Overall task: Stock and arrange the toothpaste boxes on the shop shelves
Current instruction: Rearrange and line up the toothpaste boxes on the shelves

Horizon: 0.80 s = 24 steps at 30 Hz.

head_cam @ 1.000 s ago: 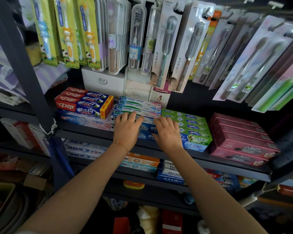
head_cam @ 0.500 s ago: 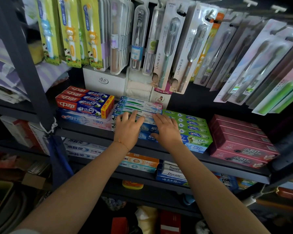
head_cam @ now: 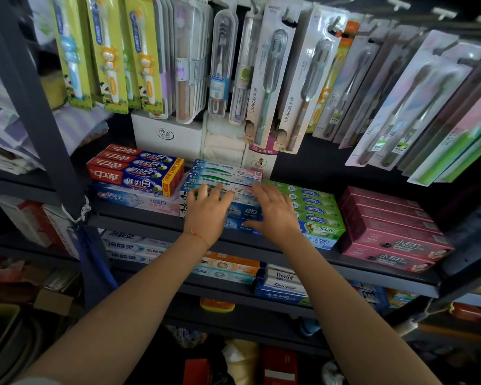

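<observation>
Squaring a stack is the step in hand: the stack of blue-and-white rectangular cardboard toothpaste boxes (head_cam: pixel 233 190) sits at centre frame on the dark metal shelf (head_cam: pixel 372 273), between the red-and-blue toothpaste boxes (head_cam: pixel 135 169) to its left and the green toothpaste boxes (head_cam: pixel 314 209) touching it on the right. The left hand (head_cam: pixel 206 215) lies on the stack's left portion, fingers fairly straight and spread over the top boxes, gripping nothing. The right hand (head_cam: pixel 275 215) lies on the right portion, fingers extended flat, thumb reaching along the front face of a lower blue box; it presses rather than grips. Judged from this layout, arranging is well advanced, since neighbouring rows, including the pink toothpaste boxes (head_cam: pixel 392 232) at right of frame, already lie ordered. The next move likely calls for even pressure from both palms to align the box fronts with the shelf edge without skewing adjacent rows. Packaged toothbrushes (head_cam: pixel 264 79) hang across the upper frame.
</observation>
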{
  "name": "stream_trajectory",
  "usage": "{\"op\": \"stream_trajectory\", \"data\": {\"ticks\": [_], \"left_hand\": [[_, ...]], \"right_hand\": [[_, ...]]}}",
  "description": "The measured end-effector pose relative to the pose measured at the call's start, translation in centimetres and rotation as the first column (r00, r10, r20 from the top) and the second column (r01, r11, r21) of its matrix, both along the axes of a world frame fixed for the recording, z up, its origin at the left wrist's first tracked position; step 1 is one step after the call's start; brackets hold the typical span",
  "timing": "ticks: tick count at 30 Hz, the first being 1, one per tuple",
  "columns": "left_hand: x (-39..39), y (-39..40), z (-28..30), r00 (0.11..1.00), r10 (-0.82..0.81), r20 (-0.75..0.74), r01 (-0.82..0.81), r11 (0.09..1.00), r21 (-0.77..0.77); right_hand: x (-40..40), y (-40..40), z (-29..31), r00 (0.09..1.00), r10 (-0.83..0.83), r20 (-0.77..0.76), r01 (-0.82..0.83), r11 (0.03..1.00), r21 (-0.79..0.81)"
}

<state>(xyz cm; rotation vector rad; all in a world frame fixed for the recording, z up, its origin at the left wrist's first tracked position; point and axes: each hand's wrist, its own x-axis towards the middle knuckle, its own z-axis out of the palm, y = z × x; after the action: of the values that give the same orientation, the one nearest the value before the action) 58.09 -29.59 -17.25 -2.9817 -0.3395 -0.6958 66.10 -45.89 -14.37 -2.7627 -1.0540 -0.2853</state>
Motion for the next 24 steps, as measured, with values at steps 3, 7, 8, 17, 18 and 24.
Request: {"op": "stream_trajectory", "data": {"ticks": [3, 7, 8, 17, 18, 24], "left_hand": [[0.0, 0.2, 0.4, 0.999, -0.037, -0.013, 0.037, 0.999, 0.027], [0.1, 0.2, 1.1, 0.998, -0.069, -0.011, 0.069, 0.997, 0.021], [0.3, 0.0, 1.4, 0.996, -0.079, -0.033, 0.08, 0.997, 0.007], [2.5, -1.4, 2.4, 0.94, -0.177, -0.292, 0.16, 0.984, -0.082], [2.5, -1.5, 2.2, 0.939, -0.176, -0.294, 0.159, 0.984, -0.084], [2.4, -1.7, 1.3, 0.947, -0.172, -0.271, 0.157, 0.985, -0.077]], "right_hand": [[0.5, -1.9, 0.5, 0.997, -0.07, -0.017, 0.071, 0.997, 0.028], [1.3, -3.9, 0.6, 0.991, -0.122, -0.052, 0.119, 0.991, -0.066], [1.5, -4.1, 0.6, 0.99, -0.132, -0.056, 0.127, 0.988, -0.093], [1.8, -3.6, -0.4, 0.984, -0.158, -0.086, 0.132, 0.959, -0.25], [1.7, -3.5, -0.7, 0.985, -0.156, -0.076, 0.132, 0.957, -0.257], [1.6, -3.4, -1.0, 0.991, -0.121, -0.05, 0.109, 0.973, -0.205]]}}
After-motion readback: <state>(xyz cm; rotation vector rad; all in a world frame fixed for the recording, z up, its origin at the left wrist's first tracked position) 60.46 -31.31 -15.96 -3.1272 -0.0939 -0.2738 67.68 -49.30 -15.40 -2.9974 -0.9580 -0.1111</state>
